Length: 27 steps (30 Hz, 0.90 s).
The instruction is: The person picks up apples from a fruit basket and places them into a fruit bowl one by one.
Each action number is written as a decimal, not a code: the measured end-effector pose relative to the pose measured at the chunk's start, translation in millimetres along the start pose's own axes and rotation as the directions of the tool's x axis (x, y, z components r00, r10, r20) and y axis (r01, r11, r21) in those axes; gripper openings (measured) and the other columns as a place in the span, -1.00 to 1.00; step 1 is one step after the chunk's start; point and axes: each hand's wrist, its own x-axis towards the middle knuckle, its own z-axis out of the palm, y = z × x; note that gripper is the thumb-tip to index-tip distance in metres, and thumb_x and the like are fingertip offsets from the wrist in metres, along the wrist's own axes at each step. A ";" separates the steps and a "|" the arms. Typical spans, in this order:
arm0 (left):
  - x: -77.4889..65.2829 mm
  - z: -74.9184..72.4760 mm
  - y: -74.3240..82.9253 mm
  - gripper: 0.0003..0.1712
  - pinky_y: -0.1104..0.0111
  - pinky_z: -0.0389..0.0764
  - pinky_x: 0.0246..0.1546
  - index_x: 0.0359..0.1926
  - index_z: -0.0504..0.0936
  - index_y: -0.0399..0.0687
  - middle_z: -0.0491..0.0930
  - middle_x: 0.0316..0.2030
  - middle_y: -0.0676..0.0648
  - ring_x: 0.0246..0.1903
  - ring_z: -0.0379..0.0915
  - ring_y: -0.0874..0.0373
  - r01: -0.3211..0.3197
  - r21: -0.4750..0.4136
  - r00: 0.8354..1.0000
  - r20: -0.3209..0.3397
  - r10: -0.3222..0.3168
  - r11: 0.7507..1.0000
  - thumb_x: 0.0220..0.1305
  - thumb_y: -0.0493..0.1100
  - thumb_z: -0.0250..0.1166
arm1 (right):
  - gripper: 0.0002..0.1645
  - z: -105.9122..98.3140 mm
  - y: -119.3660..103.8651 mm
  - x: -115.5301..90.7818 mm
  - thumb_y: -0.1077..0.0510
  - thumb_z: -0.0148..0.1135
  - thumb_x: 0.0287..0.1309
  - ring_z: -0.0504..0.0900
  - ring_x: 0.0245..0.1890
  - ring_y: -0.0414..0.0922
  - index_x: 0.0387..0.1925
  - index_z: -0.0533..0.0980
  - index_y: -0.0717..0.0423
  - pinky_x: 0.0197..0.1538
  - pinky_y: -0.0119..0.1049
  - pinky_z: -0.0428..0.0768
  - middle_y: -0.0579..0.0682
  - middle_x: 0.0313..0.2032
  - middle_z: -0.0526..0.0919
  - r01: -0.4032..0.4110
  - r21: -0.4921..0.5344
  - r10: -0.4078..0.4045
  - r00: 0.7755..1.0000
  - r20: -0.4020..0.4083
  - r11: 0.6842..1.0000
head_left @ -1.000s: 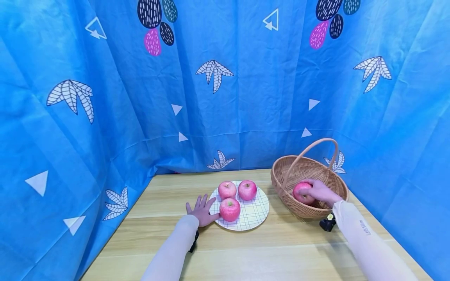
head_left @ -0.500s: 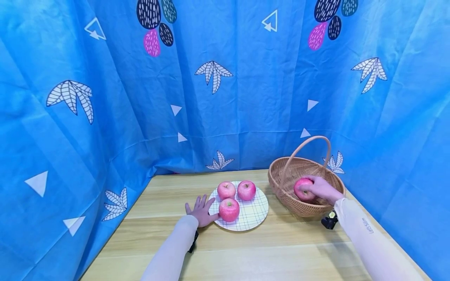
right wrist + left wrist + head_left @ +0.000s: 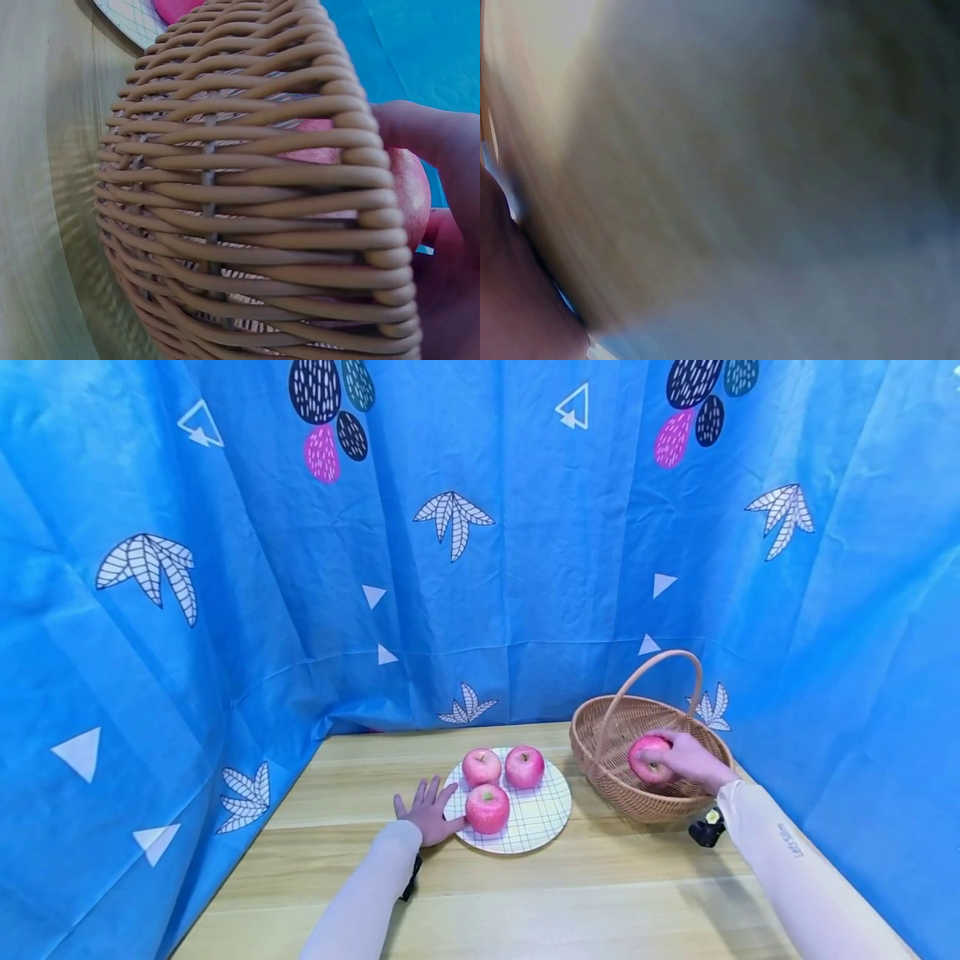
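In the head view, my right hand [image 3: 688,762] grips a pink-red apple [image 3: 649,758] within the wicker basket [image 3: 622,802]. The right wrist view shows part of that apple [image 3: 409,193] and my thumb above the basket's woven rim [image 3: 371,172]. A checked white plate [image 3: 542,818] holds three apples, the front one [image 3: 487,810] nearest my left hand [image 3: 426,814]. That left hand lies with fingers spread at the plate's left edge, its thumb close to the front apple. Whether the thumb touches the apple cannot be told. The left wrist view is mostly blurred tabletop.
The basket's tall arched handle [image 3: 651,668] rises over its opening. A wooden table [image 3: 525,910] carries everything, and a blue patterned curtain [image 3: 480,610] hangs behind it and on both sides.
My right hand and the apple it grips have risen slightly against the basket. The basket has shifted a little to the left in view. The left hand stays by the plate.
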 end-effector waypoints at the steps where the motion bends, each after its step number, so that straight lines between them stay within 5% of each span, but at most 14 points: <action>1: 1.3 1.4 -0.9 0.14 -0.45 -0.46 0.35 0.59 -0.01 0.45 -0.19 0.63 -0.06 0.60 -0.41 -0.13 0.008 0.007 1.000 0.005 -0.008 1.000 0.07 0.77 -0.12 | -0.12 -0.6 -0.7 -0.1 -0.10 0.32 0.29 0.61 0.07 0.12 0.37 0.28 0.43 0.16 -0.01 0.57 0.35 0.08 0.61 -0.005 -0.007 0.005 1.000 -0.005 1.000; 10: 3.6 3.6 -3.1 0.15 -0.45 -0.43 0.36 0.59 0.00 0.44 -0.17 0.62 -0.07 0.60 -0.39 -0.15 0.006 -0.002 1.000 0.001 -0.006 1.000 0.06 0.76 -0.09 | -0.19 -7.0 -6.8 -2.4 -0.03 0.30 0.32 0.64 0.04 0.04 0.37 0.30 0.42 0.21 -0.01 0.54 0.32 0.06 0.65 0.050 0.041 -0.051 0.999 0.014 0.998; 15: 2.1 3.9 -1.5 0.12 -0.45 -0.43 0.35 0.58 0.01 0.45 -0.16 0.62 -0.07 0.60 -0.39 -0.14 0.009 0.001 1.000 -0.013 -0.009 1.000 0.07 0.76 -0.09 | -0.22 -10.1 -9.3 -4.3 0.01 0.32 0.31 0.69 -0.09 -0.06 0.36 0.31 0.40 0.09 -0.23 0.58 0.27 0.02 0.67 0.069 0.069 -0.071 0.997 0.022 0.995; 20: 2.6 4.7 -1.9 0.11 -0.46 -0.40 0.35 0.58 0.02 0.47 -0.16 0.62 -0.06 0.60 -0.38 -0.13 0.008 0.009 1.000 -0.024 -0.008 1.000 0.08 0.76 -0.10 | -0.18 -11.9 -15.0 -6.5 -0.16 0.29 0.31 0.61 0.00 0.00 0.35 0.36 0.31 0.04 -0.22 0.52 0.24 0.07 0.65 0.064 -0.062 -0.066 0.997 -0.041 0.996; 27: 2.8 4.9 -1.5 0.11 -0.45 -0.42 0.35 0.58 0.00 0.48 -0.18 0.63 -0.05 0.60 -0.40 -0.12 0.007 0.008 1.000 -0.020 -0.007 1.000 0.08 0.75 -0.09 | -0.20 -13.7 -26.5 -10.9 -0.16 0.29 0.30 0.60 -0.05 0.03 0.35 0.38 0.28 -0.13 -0.26 0.56 0.28 0.03 0.65 0.065 -0.095 -0.072 0.995 -0.074 0.993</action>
